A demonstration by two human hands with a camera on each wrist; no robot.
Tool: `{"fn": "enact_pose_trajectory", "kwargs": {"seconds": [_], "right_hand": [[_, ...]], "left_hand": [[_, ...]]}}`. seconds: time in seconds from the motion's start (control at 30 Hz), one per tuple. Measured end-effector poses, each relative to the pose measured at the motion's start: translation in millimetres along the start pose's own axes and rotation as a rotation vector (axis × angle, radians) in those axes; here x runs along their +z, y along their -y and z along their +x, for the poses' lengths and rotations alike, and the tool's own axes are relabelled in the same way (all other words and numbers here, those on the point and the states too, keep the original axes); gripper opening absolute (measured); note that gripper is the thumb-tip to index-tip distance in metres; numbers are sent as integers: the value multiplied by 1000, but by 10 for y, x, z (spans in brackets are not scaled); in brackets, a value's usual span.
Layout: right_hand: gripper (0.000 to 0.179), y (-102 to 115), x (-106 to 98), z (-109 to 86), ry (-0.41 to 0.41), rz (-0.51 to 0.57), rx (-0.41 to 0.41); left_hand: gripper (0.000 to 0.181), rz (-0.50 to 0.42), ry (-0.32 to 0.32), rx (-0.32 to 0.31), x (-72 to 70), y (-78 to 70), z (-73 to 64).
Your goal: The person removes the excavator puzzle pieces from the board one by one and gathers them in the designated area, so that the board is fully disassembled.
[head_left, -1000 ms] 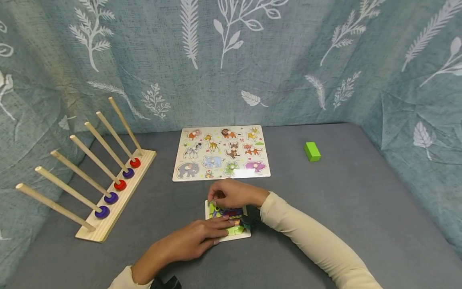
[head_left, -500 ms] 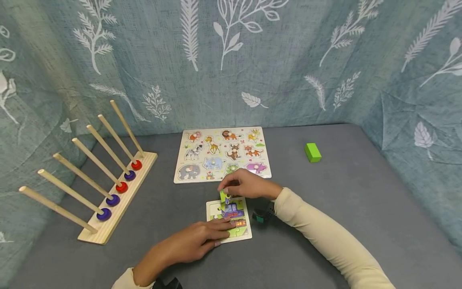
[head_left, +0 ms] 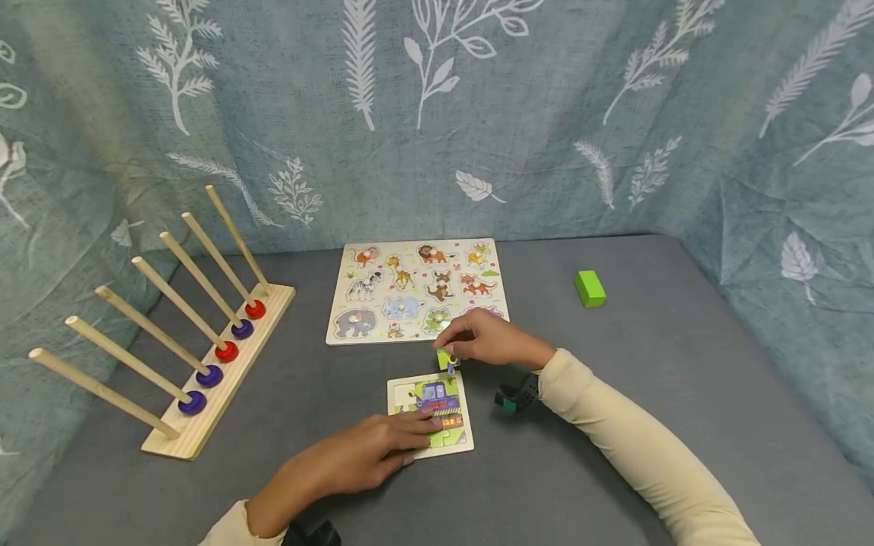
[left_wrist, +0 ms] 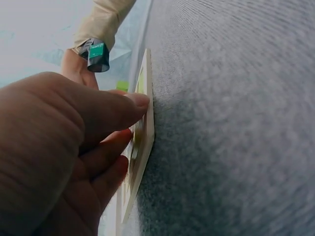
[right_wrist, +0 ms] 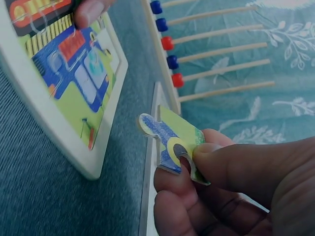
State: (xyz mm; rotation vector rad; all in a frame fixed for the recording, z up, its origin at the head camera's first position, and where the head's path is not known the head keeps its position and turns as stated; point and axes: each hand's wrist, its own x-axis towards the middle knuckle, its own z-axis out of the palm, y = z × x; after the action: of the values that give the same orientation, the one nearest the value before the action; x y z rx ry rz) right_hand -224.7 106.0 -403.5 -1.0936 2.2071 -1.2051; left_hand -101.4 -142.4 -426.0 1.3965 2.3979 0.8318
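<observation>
Grey cloth (head_left: pixel 546 474) underlies a puzzle (head_left: pixel 444 409). Left hand (head_left: pixel 375 451), fingers extended, rests on the puzzle; right hand (head_left: pixel 486 338), fingers curled, pinches a piece (right_wrist: pixel 174 135).

We see a smooth, printed face on the puzzle piece (right_wrist: pixel 172 129). We note bare, matt wood in the peg rack (head_left: pixel 231 381) and matt, textured cloth (head_left: pixel 683 364) beneath.

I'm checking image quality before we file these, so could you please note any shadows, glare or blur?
Head view: soft shadow on the table by the right sleeve; left wrist view: pale haze upper left, left hand dim; right wrist view: puzzle piece fairly sharp, curtain softer, bright patch top right.
</observation>
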Motion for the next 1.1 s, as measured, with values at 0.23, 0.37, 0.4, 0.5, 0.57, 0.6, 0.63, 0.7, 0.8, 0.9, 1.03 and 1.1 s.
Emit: {"fn": "enact_pose_trajectory", "kwargs": {"seconds": [0.23,0.37,0.4,0.5,0.57,0.6,0.63,0.7,0.8,0.9,1.03,1.1], "right_hand": [[20,-30,-48,-61,-11,-34,4],[20,-69,-59,-92,-9,-28,10],[20,-78,-62,-103,-13,-24,9],[19,-105,-79,-139,-22,-12,10],[18,-122,-91,-161,-30,-11,5],[18,-130,-97,-171,-33,-6,2],[17,-137,-103,-181,-38,-8,1],[16,-149,-112,-196,-48,-18,0],[15,-161,-122,-214,-58,-25,18],[15,-170,-125,-231,-55,-26,47],[15,-186,-133,-254,-48,-20,69],[14,-201,-136,-263,-44,-12,72]], "left_hand": [[38,-22,-13,5,-15,16,33],[42,-41,6,6,-3,32,25],[41,-35,8,10,0,39,23],[40,-12,18,5,6,60,18],[38,22,22,4,11,70,18],[38,28,23,2,12,75,19],[38,34,25,1,14,78,20],[40,28,28,-8,17,81,20],[40,32,26,-7,18,76,19],[39,54,25,-7,21,60,23],[38,84,32,-11,28,38,30],[38,91,37,-14,33,32,31]]}}
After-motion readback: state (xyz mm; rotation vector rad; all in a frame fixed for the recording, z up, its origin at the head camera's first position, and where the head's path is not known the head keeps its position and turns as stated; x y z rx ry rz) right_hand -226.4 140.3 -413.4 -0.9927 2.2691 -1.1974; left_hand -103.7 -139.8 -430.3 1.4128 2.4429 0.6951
